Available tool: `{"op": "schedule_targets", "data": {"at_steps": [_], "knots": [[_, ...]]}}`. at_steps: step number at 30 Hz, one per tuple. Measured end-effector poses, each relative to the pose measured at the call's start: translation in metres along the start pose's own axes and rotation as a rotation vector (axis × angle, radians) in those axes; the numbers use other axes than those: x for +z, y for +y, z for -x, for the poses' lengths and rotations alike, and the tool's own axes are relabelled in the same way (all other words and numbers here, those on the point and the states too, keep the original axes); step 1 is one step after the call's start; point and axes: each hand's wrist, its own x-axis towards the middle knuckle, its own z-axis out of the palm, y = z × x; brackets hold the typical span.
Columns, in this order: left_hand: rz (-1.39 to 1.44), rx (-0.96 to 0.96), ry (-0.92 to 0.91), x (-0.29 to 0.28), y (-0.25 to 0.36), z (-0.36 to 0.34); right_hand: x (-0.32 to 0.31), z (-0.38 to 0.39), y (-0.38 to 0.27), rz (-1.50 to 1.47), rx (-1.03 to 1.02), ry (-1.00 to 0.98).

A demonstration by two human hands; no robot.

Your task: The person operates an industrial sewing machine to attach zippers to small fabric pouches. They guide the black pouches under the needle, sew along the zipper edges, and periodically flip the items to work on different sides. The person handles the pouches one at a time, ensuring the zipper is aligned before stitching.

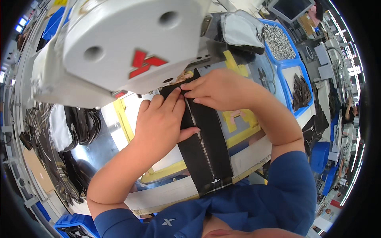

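A long black fabric piece [212, 139] with a silver metal zipper [201, 142] runs from the sewing machine's needle area toward my body. Its slider [215, 181] sits at the near end, beside a strip of plaid cloth. My left hand [160, 121] lies spread on the fabric's left side, fingertips close to the machine, thumb across the zipper. From the right, my right hand [220, 89] rests stretched fingers on the fabric's far end, fingertips beside the left ones. The white sewing machine head [131, 43] overhangs that end and hides the needle.
Yellow tape [174, 169] marks the worktable. Dark fabric pieces [83, 125] lie at left. Small scissors [266, 79] are at right, near blue trays with metal parts [278, 41] and dark pieces [301, 91]. A grey-white pouch [242, 29] sits behind.
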Motion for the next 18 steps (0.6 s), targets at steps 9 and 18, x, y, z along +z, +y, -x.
{"op": "schedule_targets", "data": {"at_steps": [9,18], "knots": [[-0.025,-0.122,-0.027,-0.009,-0.010,0.004,0.003,-0.033,-0.019,0.072,-0.034,0.035],[-0.021,-0.132,-0.036,-0.011,-0.009,0.005,0.007,-0.029,-0.024,0.028,-0.002,0.092]]}}
